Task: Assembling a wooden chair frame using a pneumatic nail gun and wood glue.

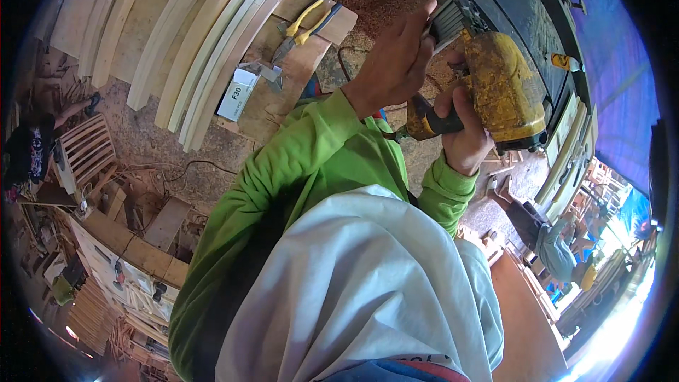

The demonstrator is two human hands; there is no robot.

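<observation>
A worn yellow pneumatic nail gun [503, 88] is held up in front of me. My right hand [467, 131] wraps round its dark grip, with the thumb laid up along it. Beside the gun's ridged metal magazine [448, 22] is my left hand [397, 60], its fingers stretched out and its palm side toward the magazine; whether it presses on the metal is hidden. To the left, on a wooden board, lie pliers [305, 27] with yellow and dark handles, a small white box [238, 95] and a few silvery staple strips [269, 74].
Long curved wooden strips [212, 42] lie side by side at the upper left. A dark bench [520, 18] runs along the right, with a small yellow bottle [564, 62] at its edge. Another person [555, 247] is at the right; a slatted wooden piece [86, 147] stands at the far left.
</observation>
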